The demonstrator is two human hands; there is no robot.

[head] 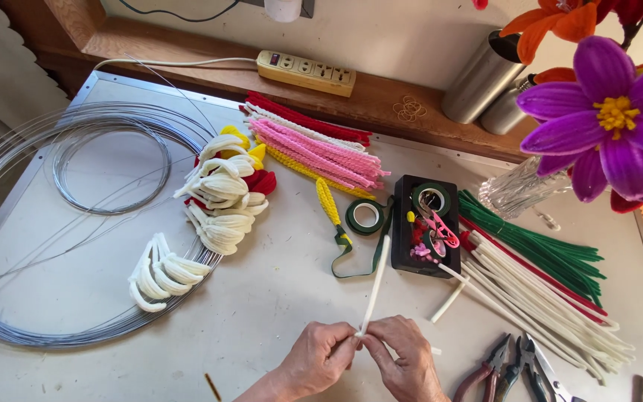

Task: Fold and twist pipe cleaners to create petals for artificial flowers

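- Presently, in the head view, my left hand and my right hand meet near the bottom edge of the white table.
- Both hands are closed in a fingertip pinch on the lower end of a white pipe cleaner; the fingertips of the two hands touch each other around it.
- The white pipe cleaner rises from the pinch, tilted slightly right, its upper end reaching toward a strip of green floral tape.
- A roll of green floral tape lies just left of a black tray that holds another green roll and pink clips.
- Right of the tray: a bundle of white pipe cleaners, with green pipe cleaners behind it.
- Pliers lie near my right hand, at the bottom edge.
- Left of centre: folded white petal shapes and a second heap of them, resting partly on a large coil of wire.
- Further back: pink pipe cleaners, a yellow pipe cleaner, a power strip.
- Upper right: a purple flower close to the camera.
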